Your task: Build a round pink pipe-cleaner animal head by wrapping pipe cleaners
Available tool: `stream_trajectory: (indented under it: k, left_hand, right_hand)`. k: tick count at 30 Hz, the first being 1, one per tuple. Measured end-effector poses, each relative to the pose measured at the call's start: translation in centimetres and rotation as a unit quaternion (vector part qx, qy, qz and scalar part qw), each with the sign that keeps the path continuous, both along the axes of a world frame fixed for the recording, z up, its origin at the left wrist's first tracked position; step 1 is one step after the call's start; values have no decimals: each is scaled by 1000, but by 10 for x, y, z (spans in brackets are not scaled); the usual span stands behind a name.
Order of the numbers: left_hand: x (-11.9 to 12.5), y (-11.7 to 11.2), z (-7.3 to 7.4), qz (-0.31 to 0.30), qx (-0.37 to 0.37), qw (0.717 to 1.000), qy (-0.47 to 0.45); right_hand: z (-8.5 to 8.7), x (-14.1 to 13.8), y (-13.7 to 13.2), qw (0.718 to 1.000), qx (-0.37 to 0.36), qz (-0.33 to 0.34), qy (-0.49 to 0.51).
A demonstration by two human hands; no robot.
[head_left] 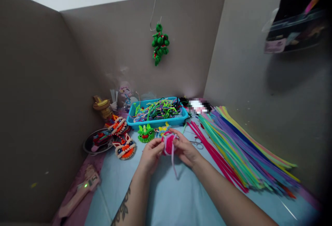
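Between my two hands is a small round piece made of pink and lilac pipe cleaners [169, 143]. My left hand [151, 153] pinches its left side with thumb and fingers. On the right side, my right hand [187, 149] grips it with the thumb in front and the fingers behind. A loose lilac end hangs from the piece toward the cloth. Just behind my hands sit a green pipe-cleaner animal head [146, 133] and a partly hidden yellow and blue one [163, 129].
A blue tray [157, 122] of pipe-cleaner scraps stands at the back. Bundles of long coloured pipe cleaners [241, 150] lie right, near scissors [198, 143]. Finished orange and cream heads [126, 148] and a pink glue gun [83, 189] lie left. Grey panels [181, 46] enclose the table.
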State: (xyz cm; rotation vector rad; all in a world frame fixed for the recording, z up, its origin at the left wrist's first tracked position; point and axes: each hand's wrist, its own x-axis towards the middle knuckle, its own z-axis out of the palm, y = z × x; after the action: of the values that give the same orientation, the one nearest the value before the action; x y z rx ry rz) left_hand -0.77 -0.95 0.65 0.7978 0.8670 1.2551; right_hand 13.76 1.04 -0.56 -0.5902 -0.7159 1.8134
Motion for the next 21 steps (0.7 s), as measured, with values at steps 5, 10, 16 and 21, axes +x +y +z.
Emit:
stream_trajectory:
  k: [5,10,16,21]
  left_hand:
    - [-5,-1,1,-29,-15,999,-4]
    - [-7,-3,4,-48,-36,998,-28]
    - [-10,-2,1,-59,-30,994,-84]
    - [-12,-4,2,-120,-18,989,-81]
  right_hand:
    - [2,6,-2,997,2,71,3]
    - [-3,6,-3,994,9,104,28]
    - [-3,7,-6,996,1,78,36]
    - [-1,10,-7,995,27,88,30]
